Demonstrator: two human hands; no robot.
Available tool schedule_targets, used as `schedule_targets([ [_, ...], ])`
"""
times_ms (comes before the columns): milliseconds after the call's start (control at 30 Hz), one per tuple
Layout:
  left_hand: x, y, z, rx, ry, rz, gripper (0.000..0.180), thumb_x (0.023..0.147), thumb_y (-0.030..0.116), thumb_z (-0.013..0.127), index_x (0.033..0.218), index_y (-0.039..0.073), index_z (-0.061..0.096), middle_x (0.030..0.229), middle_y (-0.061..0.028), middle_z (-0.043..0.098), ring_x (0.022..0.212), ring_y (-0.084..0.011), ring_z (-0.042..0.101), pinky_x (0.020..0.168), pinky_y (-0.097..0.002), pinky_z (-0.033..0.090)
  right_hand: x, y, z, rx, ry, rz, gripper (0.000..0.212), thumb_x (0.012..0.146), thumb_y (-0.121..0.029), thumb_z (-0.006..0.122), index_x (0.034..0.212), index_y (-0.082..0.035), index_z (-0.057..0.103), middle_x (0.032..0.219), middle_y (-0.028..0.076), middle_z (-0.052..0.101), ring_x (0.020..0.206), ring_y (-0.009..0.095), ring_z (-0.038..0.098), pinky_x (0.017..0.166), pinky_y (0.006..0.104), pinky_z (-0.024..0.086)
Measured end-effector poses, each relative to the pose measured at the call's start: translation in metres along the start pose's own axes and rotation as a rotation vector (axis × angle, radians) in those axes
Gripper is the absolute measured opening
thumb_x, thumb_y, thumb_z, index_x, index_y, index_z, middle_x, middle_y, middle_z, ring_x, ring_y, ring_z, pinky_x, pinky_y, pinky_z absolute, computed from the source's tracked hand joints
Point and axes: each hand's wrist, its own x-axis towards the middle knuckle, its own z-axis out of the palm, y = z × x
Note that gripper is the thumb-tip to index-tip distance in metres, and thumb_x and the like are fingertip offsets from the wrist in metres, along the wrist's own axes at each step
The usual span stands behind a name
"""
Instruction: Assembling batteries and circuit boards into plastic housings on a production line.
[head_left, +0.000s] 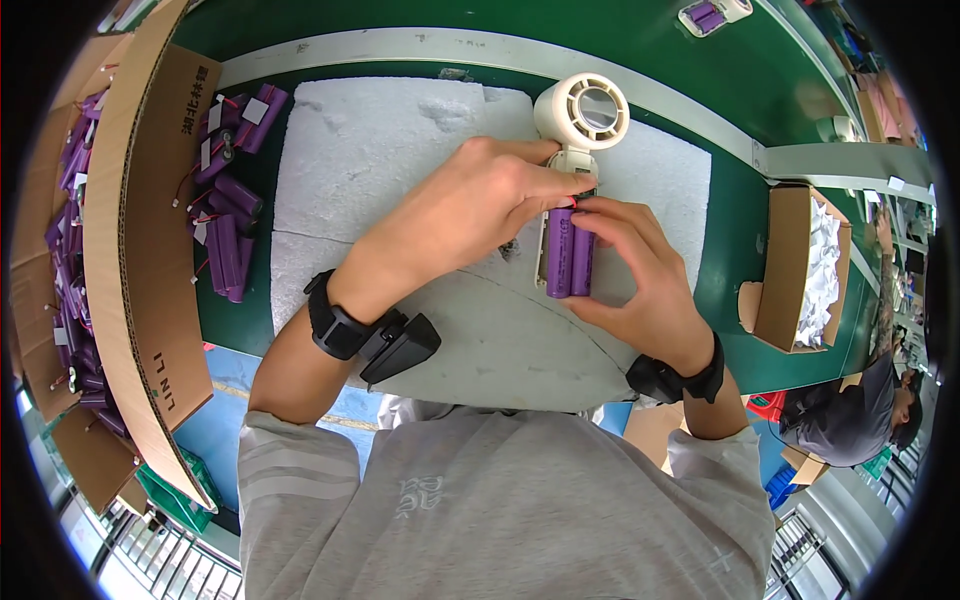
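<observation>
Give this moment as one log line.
left hand: at cream fan, below its head | right hand: gripping purple batteries | beneath: foam board | left: loose batteries

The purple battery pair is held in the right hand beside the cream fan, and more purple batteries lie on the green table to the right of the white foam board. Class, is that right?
Not quite: the head view shows more purple batteries on the green table to the left of the white foam board, not the right. The purple battery pair is indeed in the right hand, beside the cream fan.

L hand (pixel 485 195) at cream fan (pixel 582 110), R hand (pixel 648 275) grips purple batt. pair (pixel 569 255), over wht. foam slab (pixel 385 145).
</observation>
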Motion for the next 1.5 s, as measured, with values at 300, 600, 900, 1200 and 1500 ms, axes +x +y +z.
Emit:
schedule_targets([
  [300,0.000,-0.002,-0.001,-0.029,-0.032,-0.014,0.033,0.081,0.000,0.067,0.113,0.009,0.069,0.100,-0.0204,0.068,0.101,-0.0390,0.064,0.086,-0.0397,0.054,-0.008,-0.003,0.010,-0.147,0.115,-0.063,0.056,0.060,-0.001,0.084,0.111,-0.004,0.063,0.127,0.013,0.054,0.101,0.027,0.063,0.082,0.0344,0.058],
  [600,0.003,-0.009,-0.004,-0.126,-0.052,-0.032,0.041,0.071,0.011,0.080,0.110,0.011,0.071,0.093,-0.0164,0.069,0.081,-0.0327,0.067,0.075,-0.0354,0.055,0.006,-0.013,0.011,-0.028,0.153,0.163,0.064,0.059,-0.003,0.086,0.115,-0.006,0.056,0.123,0.011,0.052,0.103,0.027,0.059,0.080,0.0357,0.053],
  [900,0.002,-0.004,-0.002,-0.236,-0.128,-0.242,0.054,0.064,0.005,0.084,0.116,0.011,0.069,0.109,-0.0132,0.070,0.101,-0.0226,0.068,0.087,-0.0344,0.054,0.003,-0.009,0.007,-0.040,0.099,0.088,0.069,0.061,-0.008,0.086,0.122,-0.007,0.055,0.124,0.012,0.050,0.101,0.029,0.058,0.082,0.0363,0.052],
  [1200,0.002,-0.004,0.003,-0.232,0.051,-0.114,0.049,0.072,0.009,0.080,0.119,0.010,0.066,0.103,-0.0103,0.067,0.085,-0.0229,0.064,0.079,-0.0349,0.054,0.012,0.001,0.007,-0.443,0.121,-0.041,0.066,0.066,-0.015,0.084,0.125,-0.001,0.056,0.128,0.015,0.049,0.106,0.035,0.058,0.089,0.0427,0.051],
  [1500,-0.001,-0.012,0.013,-0.081,0.247,-0.013,0.033,0.078,0.006,0.073,0.111,0.005,0.065,0.103,-0.0133,0.063,0.090,-0.0311,0.063,0.077,-0.0382,0.054,0.172,0.048,-0.054,-0.740,0.339,-0.123,0.055,0.079,-0.009,0.071,0.129,-0.003,0.049,0.127,0.020,0.051,0.116,0.041,0.051,0.098,0.0425,0.044],
])
